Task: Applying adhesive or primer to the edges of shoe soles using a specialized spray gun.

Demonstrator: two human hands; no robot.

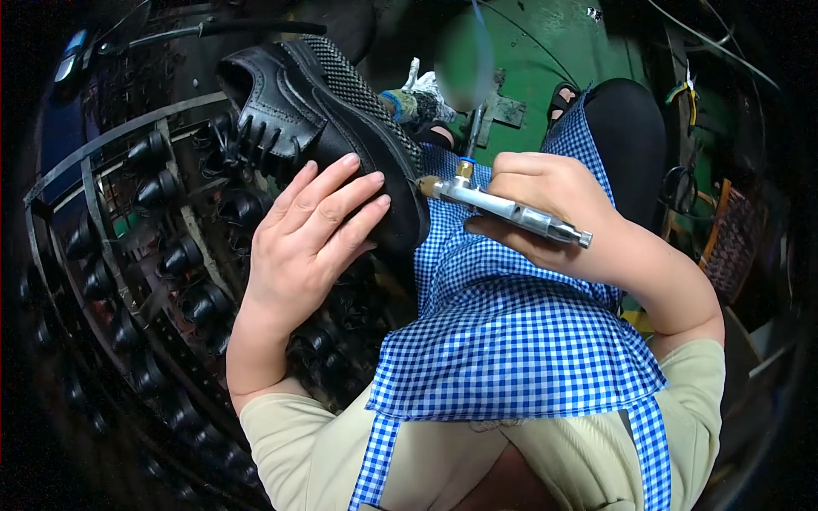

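A black leather lace-up shoe (349, 128) is tilted on its side in front of me, its textured sole edge facing right. My left hand (311, 221) grips it near the toe, fingers spread over the upper and the thumb partly hidden. My right hand (545, 200) is wrapped round a silver spray gun (511, 210). The gun's brass nozzle points left, very close to the sole edge by the toe. A hose with a blue fitting (466, 160) runs up from the gun.
A metal rack (94, 187) on the left carries many black shoes (179, 255). A worn glove (426, 89) lies beyond the shoe, near a metal stand foot (503, 115) on the green floor (554, 43). Black-handled scissors (679, 187) hang at the right beside a brown woven basket (731, 230).
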